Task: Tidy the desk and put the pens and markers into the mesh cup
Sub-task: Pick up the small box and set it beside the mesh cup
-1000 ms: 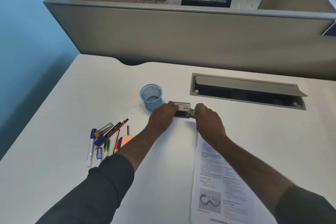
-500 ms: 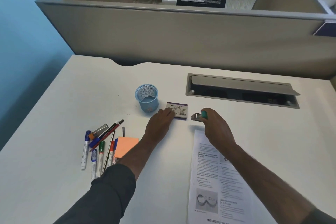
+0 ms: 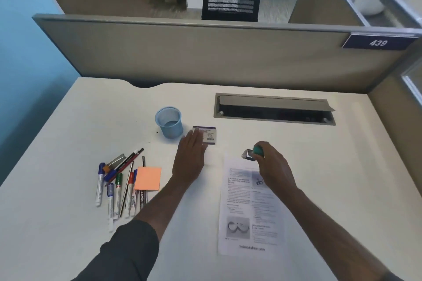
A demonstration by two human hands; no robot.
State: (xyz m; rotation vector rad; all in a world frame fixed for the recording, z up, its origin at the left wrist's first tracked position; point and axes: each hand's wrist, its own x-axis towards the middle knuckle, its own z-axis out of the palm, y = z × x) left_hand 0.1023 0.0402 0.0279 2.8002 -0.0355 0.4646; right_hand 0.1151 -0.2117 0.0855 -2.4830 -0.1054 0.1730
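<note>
Holding a small stapler point(image 3: 252, 154) with a teal body, the right hand point(image 3: 271, 164) has its fingers curled around it, just above the top edge of the printed sheet point(image 3: 251, 212). The left hand point(image 3: 190, 159) lies flat with straight fingers, and its fingertips touch the small box point(image 3: 208, 136) that sits just right of the mesh cup point(image 3: 169, 122); it grasps nothing.

The cup stands upright and looks empty, though the mesh makes this hard to confirm. The pens and markers point(image 3: 118, 187) lie in a loose bundle on the desk point(image 3: 68, 143), in front of the cup and to its left, beside an orange sticky pad point(image 3: 148, 178). Their long axes run mostly from the near edge toward the cup, a few tilted to the right.

I judge that the left hand is the nearer one to this bundle: the pens lie to its left and a little closer to the person, while the right hand is well apart and occupied. A grip across the barrels seems the natural approach.
</note>
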